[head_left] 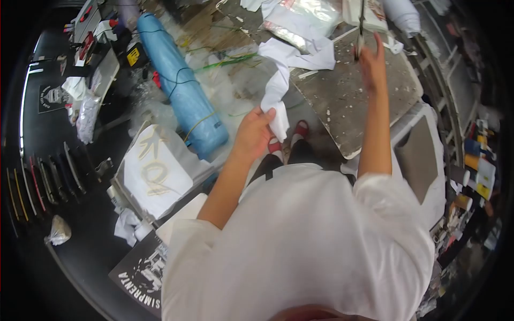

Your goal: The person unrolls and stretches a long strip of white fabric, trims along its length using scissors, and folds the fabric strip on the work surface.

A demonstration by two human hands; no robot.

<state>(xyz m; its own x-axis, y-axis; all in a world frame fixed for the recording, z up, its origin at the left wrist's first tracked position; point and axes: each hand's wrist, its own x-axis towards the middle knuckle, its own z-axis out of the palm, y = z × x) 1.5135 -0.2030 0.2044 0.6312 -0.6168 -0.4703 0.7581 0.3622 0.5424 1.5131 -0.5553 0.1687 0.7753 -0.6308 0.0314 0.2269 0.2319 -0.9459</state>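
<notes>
Item 1: white strip (277, 85), cloth or paper, can't tell from here. Loc.: far part on worktop (342, 109) nr. shiny packet (313, 18), near end hanging off it. L. hand (254, 131): grip pinching strip nr. its lower end. R. hand (372, 64): grip on thin tool (360, 38), prob. scissors, 1 finger extended; blades unclear. Handling (est.): v. light, limp, creases easily; best held flat nr. end, thumb vs. fingers. Also: blue roll (182, 85), corded.
</notes>
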